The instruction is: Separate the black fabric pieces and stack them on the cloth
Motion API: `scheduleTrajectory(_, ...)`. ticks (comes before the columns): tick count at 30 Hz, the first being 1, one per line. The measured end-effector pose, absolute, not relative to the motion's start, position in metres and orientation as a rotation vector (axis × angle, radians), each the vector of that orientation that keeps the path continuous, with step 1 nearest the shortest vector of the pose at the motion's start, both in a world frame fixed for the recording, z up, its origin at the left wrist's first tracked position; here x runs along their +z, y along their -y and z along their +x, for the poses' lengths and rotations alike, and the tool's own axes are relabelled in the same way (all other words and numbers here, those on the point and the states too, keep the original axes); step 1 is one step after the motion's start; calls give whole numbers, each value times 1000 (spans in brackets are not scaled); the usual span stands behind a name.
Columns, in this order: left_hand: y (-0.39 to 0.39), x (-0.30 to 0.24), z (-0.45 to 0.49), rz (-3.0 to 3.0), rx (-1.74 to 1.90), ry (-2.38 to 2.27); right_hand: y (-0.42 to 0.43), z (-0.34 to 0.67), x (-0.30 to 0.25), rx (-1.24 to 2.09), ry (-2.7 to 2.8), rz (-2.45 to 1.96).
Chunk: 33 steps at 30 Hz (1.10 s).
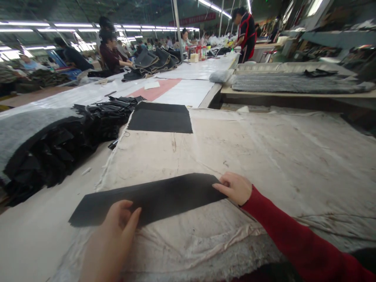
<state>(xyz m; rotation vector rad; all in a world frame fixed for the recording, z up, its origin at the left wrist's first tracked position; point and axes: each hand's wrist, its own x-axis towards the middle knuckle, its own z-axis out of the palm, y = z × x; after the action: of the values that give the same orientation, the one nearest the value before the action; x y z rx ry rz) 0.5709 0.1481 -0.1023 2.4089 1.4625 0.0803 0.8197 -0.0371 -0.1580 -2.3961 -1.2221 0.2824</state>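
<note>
A long dark fabric piece with angled ends lies slantwise across the pale cloth-covered table in front of me. My right hand pinches its right end between thumb and fingers. At the fabric's lower left edge is my left hand, slightly blurred, with bent fingers and a gap between thumb and forefinger. Whether its fingertips touch the fabric I cannot tell. Farther back, a second dark fabric piece with zigzag-cut sides lies flat on the cloth.
A long heap of black fabric pieces runs along the left. Grey layered padding lies at the back right. A long white table extends away, bearing dark garment pieces. Co-workers, including a person in a red-trimmed apron, are farther off.
</note>
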Motion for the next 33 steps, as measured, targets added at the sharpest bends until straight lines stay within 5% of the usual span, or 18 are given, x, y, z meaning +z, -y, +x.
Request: scheduleTrajectory(33,-142,-95,571,2457,216,-1390,40,826,-167,304,1224,-2412)
